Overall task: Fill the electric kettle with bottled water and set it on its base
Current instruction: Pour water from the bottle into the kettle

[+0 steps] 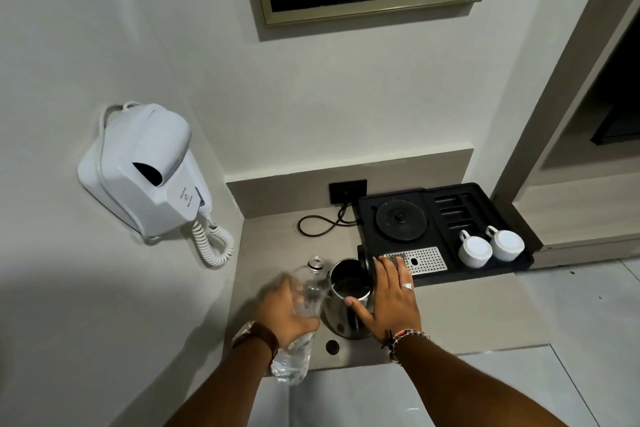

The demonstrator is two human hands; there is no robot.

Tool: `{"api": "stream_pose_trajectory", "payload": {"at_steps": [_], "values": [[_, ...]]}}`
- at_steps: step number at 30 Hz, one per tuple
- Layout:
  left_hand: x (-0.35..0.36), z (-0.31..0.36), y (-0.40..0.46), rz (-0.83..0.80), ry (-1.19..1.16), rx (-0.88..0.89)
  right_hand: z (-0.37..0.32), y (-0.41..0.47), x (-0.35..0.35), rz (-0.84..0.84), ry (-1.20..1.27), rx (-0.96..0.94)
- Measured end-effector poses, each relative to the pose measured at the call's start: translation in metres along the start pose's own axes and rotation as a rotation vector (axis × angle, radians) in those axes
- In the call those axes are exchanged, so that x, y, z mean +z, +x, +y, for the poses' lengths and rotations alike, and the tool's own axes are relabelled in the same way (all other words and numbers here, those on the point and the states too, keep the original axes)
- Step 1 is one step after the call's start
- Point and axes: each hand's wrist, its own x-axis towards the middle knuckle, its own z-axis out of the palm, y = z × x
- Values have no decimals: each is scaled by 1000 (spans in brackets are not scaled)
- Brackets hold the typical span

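Fingers (pixel 389 272) on kettle (pixel 341 315); cups (pixel 475 249) on tray (pixel 485 196).

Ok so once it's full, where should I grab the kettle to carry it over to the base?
Probably by the kettle handle, which seems to sit under your right hand on the kettle's right side. Come in from the right and close your fingers around it. The body is smooth, rounded steel and the lid is flipped open, so a grip on the rim looks less secure. The base lies up and right.

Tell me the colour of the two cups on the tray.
Both cups are white, seen in the head view.
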Motion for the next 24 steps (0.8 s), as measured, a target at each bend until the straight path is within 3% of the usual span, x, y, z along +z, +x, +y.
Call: {"api": "stream_pose_trajectory", "payload": {"at_steps": [7,17,21,24], "values": [[3,-7,1,324,-524,-86,1,-1,2,12,-34,-5],[40,-35,27,377,-621,-149,2,-1,2,20,-42,-18],[48,-49,26,241,-609,-188,0,-2,-2,14,-54,-23],[68,-61,13,-55,-305,-404,-1,-2,-3,19,-46,-25]]}}
